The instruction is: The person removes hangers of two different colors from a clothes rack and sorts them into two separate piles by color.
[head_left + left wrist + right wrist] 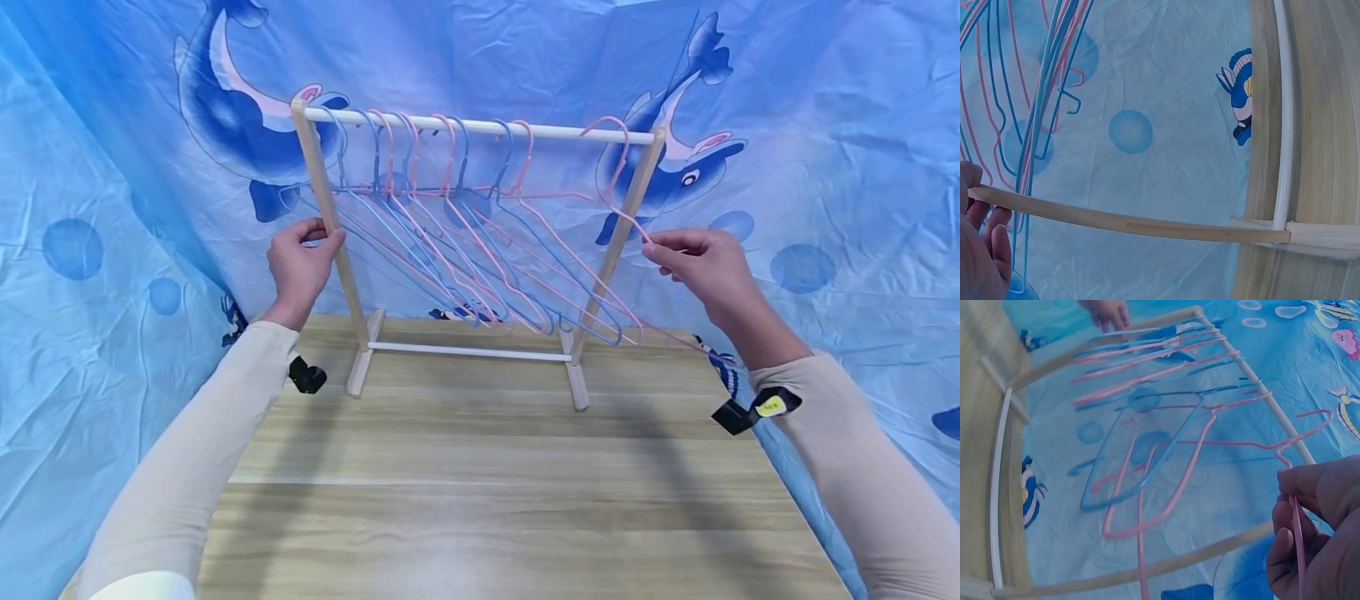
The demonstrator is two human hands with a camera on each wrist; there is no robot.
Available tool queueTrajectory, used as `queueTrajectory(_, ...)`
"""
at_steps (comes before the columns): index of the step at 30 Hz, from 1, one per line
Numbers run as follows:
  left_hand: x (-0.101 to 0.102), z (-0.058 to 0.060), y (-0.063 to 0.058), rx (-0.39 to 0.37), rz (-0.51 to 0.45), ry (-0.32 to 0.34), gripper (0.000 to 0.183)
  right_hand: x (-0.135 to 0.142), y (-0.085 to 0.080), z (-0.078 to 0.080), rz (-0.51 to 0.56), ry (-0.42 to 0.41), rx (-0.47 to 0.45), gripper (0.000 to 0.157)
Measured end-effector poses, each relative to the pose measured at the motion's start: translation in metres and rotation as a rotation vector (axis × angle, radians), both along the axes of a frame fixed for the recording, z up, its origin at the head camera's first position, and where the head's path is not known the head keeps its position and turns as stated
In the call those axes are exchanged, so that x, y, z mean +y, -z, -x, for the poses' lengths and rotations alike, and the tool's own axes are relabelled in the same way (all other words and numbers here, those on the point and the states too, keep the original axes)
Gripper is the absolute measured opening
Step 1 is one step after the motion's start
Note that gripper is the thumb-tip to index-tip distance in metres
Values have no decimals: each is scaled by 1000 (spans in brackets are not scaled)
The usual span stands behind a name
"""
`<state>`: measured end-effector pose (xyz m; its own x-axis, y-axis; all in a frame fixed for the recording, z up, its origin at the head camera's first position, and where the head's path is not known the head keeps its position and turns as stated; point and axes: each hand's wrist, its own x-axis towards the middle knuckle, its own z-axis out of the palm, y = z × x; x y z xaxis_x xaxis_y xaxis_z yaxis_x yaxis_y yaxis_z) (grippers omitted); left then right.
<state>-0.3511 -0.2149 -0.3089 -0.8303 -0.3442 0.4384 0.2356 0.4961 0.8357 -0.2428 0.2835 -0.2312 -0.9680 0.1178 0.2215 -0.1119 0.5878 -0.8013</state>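
Note:
A wooden rack stands on the table with pink and blue hangers on its white top rod. My left hand grips the rack's left upright about halfway up, thumb in front. My right hand pinches the shoulder of a pink hanger just outside the right upright. That hanger's hook is at the right end of the rod. Several other hangers, among them a blue hanger, hang slanted side by side toward the left and middle of the rod.
The wood-grain table stretches in front of the rack. A white lower bar joins the two feet. Blue cloth with printed dolphins hangs behind and at both sides. Black wrist cameras sit at both cuffs.

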Motion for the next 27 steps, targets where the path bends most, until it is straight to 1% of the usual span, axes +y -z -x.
queueTrajectory(4, 1, 1, 0, 4, -1, 0, 39, 9, 5, -9, -51, 16, 63, 52)
queueTrajectory(8, 1, 1, 0, 8, -1, -3, 40, 16, 12, -17, -115, 37, 137, 46)
queueTrajectory(15, 1, 0, -1, -2, 1, 0, 40, 29, 29, -29, -240, 80, 192, 43)
queueTrajectory(17, 1, 0, -1, -2, 2, -1, 41, 32, 34, -32, -260, 89, 234, 39)
queueTrajectory(20, 1, 0, -1, 0, 2, 1, 42, 38, 41, -36, -285, 92, 329, 29)
queueTrajectory(24, 0, 1, 0, 4, 1, -1, 44, 47, 50, -41, -314, 75, 451, 20)
queueTrajectory(27, 0, 2, 0, -1, -1, -5, 45, 54, 57, -45, -338, 65, 486, 18)
